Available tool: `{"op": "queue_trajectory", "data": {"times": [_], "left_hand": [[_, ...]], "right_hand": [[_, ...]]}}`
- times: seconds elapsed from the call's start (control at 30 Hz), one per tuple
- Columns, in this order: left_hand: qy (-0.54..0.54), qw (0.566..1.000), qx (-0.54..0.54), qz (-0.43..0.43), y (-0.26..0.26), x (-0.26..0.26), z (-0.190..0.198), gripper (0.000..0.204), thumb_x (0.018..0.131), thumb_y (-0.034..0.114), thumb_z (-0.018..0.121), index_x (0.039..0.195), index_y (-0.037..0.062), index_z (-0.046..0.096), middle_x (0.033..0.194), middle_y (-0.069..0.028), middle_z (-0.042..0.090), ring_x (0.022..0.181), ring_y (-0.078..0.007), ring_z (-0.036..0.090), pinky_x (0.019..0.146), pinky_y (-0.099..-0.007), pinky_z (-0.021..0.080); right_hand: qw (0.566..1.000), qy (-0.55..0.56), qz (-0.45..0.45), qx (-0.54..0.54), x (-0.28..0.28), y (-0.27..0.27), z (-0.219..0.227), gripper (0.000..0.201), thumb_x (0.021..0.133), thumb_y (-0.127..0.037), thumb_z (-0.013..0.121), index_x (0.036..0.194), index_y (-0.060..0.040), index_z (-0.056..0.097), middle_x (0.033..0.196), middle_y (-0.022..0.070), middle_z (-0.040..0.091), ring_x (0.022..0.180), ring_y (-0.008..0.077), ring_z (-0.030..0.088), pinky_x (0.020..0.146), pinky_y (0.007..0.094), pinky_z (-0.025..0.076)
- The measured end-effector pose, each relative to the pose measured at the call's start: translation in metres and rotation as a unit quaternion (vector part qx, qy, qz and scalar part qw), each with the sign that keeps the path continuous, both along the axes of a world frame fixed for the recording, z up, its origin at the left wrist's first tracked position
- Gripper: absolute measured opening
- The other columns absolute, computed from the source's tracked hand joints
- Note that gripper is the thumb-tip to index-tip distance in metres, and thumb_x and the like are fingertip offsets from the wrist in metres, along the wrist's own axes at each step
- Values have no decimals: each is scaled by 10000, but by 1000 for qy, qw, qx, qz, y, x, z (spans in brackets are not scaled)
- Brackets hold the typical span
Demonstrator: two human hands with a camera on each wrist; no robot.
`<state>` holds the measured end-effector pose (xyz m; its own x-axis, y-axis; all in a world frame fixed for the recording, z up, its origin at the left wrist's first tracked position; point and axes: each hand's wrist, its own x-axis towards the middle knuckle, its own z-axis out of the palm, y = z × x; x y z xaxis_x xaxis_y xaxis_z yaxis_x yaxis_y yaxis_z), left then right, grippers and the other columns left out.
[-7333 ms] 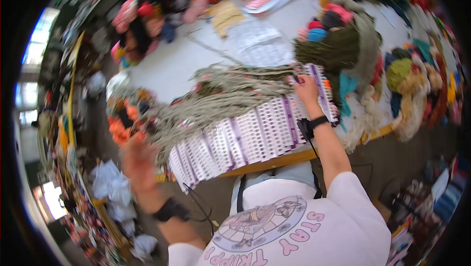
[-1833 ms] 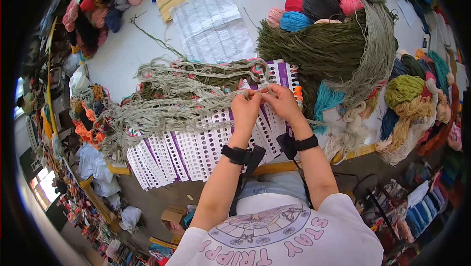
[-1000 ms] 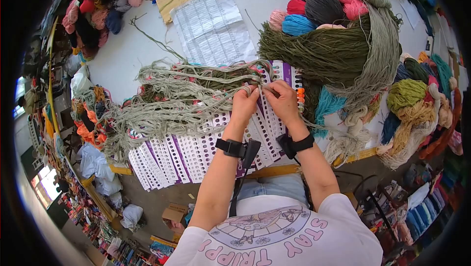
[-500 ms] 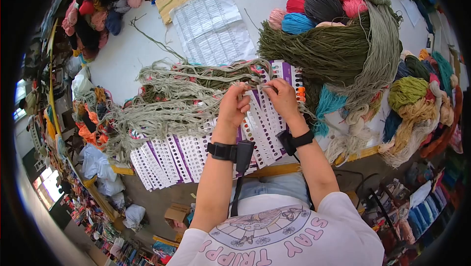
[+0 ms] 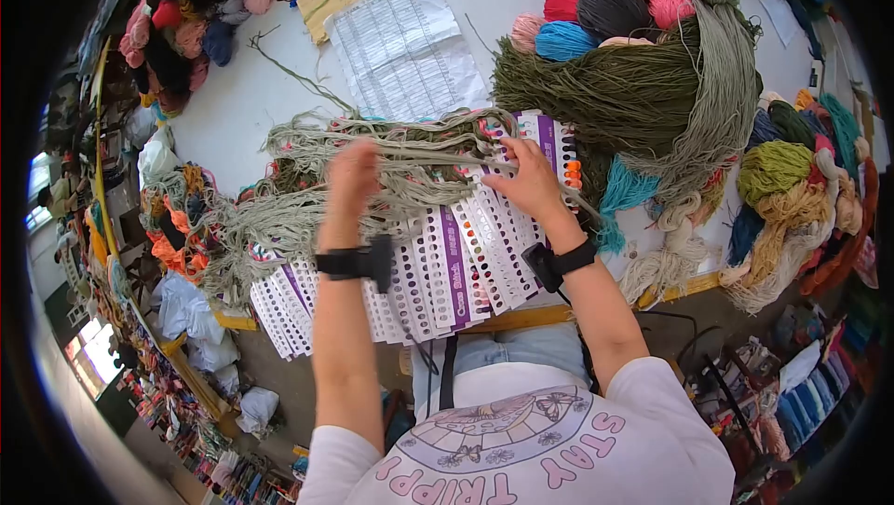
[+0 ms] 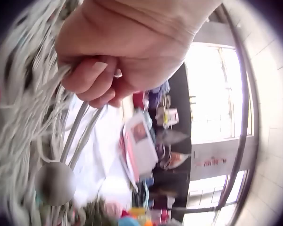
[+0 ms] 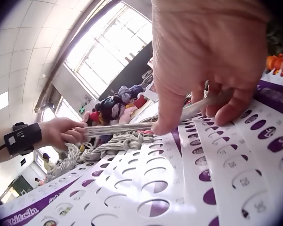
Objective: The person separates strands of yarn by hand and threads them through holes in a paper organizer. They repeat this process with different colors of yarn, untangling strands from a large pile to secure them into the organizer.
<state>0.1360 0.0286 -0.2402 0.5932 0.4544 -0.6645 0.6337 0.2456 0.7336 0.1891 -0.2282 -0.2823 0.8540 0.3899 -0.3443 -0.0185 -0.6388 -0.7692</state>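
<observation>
My left hand (image 5: 352,174), blurred in the head view, grips a bundle of pale grey-green embroidery thread (image 6: 75,132) in a fist, as the left wrist view shows. The strands (image 7: 118,128) stretch across to my right hand (image 5: 529,179). That hand is over the fanned white-and-purple thread cards (image 5: 419,281), thumb and fingers apart, fingertips down at the cards, with strands passing between them. Punched holes and printed numbers line the cards (image 7: 155,188). Loose grey-green thread (image 5: 270,216) lies along their far side, strung through the upper part.
Dark green skeins (image 5: 605,86) with yarn balls on top lie at the back right. A printed paper sheet (image 5: 405,53) lies behind the cards. More coloured yarn (image 5: 782,170) hangs at the right edge; orange yarn (image 5: 168,235) is at the left. The table edge (image 5: 531,319) runs before the body.
The two hands, close together a second ago over the cards, have parted. My left hand has moved left with the strands stretched out; the right hand's thumb and fingers have spread.
</observation>
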Motion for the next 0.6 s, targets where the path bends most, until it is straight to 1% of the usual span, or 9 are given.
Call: {"op": "queue_trajectory", "data": {"times": [0.03,0.13,0.17,0.27,0.37,0.43,0.5,0.57,0.6], "left_hand": [[0,987,-88,131,46,-10,8,163,821,172,490,668,155,436,545,73,377,361,-28,246,309,-173,188],[-65,976,-52,203,87,-31,41,247,891,169,367,648,125,374,571,12,358,389,-62,247,359,-201,229],[-152,951,-140,229,100,-45,33,239,891,165,366,659,112,387,579,8,373,396,-68,252,370,-205,235],[-366,779,-373,346,134,-85,5,217,890,135,360,716,50,459,615,-1,424,419,-93,261,387,-216,236],[-305,866,-203,340,112,-75,22,200,901,191,376,794,61,485,604,7,402,423,-80,261,376,-220,227],[-188,963,44,186,80,-60,18,180,867,238,477,870,75,553,677,30,484,466,-39,311,398,-192,251],[-90,975,199,-43,19,-37,19,168,829,230,553,906,95,618,740,42,539,543,-17,397,417,-152,283],[-193,942,214,-170,-45,-10,3,159,792,155,576,928,92,628,796,-17,584,715,-126,543,608,-242,446],[-198,866,362,-281,-68,-1,-7,156,760,74,580,908,62,627,791,-81,594,755,-179,557,692,-279,440]], "right_hand": [[999,-25,20,-35,-1,2,3,599,627,-265,718,1137,-81,464,994,75,497,895,212,523,760,322,437],[997,-30,39,-61,-3,6,5,696,592,-261,731,1196,-107,421,1053,79,458,1004,250,472,801,348,425],[996,-42,41,-60,-6,7,5,692,594,-258,729,1197,-108,422,1056,82,454,1017,253,464,805,349,425],[997,-14,37,-69,-6,7,8,690,596,-255,727,1197,-110,421,1053,86,448,1031,256,450,810,351,422],[998,-19,30,-61,-6,7,7,684,599,-250,726,1196,-111,422,1047,88,449,1026,258,452,810,352,422],[997,-24,30,-64,-7,7,7,678,599,-249,726,1191,-110,427,1047,87,450,1024,258,453,811,353,421],[997,-28,28,-68,-7,8,8,673,597,-245,727,1186,-108,432,1047,86,450,1022,258,454,812,352,421],[997,-31,25,-71,-8,9,6,669,594,-237,729,1181,-105,437,1046,86,451,1022,258,455,814,349,420],[997,-35,24,-65,-9,9,6,669,591,-233,731,1179,-103,439,1042,87,452,1020,259,457,814,346,420]]}}
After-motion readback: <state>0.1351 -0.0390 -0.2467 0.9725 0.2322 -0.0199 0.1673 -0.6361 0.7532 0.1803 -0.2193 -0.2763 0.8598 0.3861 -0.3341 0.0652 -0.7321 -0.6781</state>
